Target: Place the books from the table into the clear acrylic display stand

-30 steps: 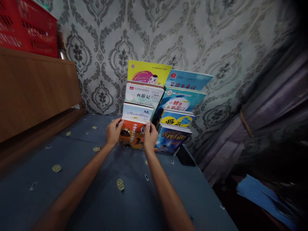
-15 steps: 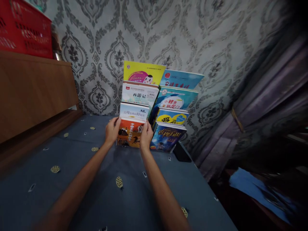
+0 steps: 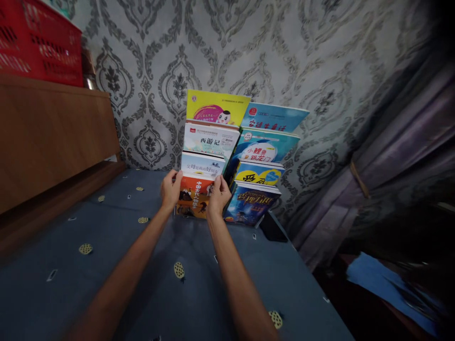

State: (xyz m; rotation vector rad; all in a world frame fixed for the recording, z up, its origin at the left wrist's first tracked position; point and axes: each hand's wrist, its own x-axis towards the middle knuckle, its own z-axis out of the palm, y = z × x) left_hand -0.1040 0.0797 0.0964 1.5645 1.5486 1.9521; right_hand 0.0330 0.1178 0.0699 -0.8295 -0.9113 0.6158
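An orange book (image 3: 194, 194) stands upright at the front of the left row of books. My left hand (image 3: 171, 189) grips its left edge near the top corner, and my right hand (image 3: 218, 196) is closed on its right edge. Behind it rise a pale blue book (image 3: 202, 165), a white book (image 3: 209, 139) and a yellow book (image 3: 216, 106), each higher than the one before. Beside my right hand, a dark blue book (image 3: 250, 206) fronts the right row. A yellow-and-blue book (image 3: 261, 174), a teal book (image 3: 266, 147) and a light blue book (image 3: 277, 117) stand behind that one.
The books stand on a blue patterned cloth (image 3: 142, 265) against the papered wall (image 3: 149, 104). A black phone-like object (image 3: 273, 228) lies right of them. A wooden cabinet (image 3: 57, 142) bearing a red basket (image 3: 46, 47) is at left; a tied curtain (image 3: 341, 199) hangs at right.
The whole view has shifted slightly, so everything sits a bit further right. Both hands stay at the orange book's sides; the right fingers have bent slightly.
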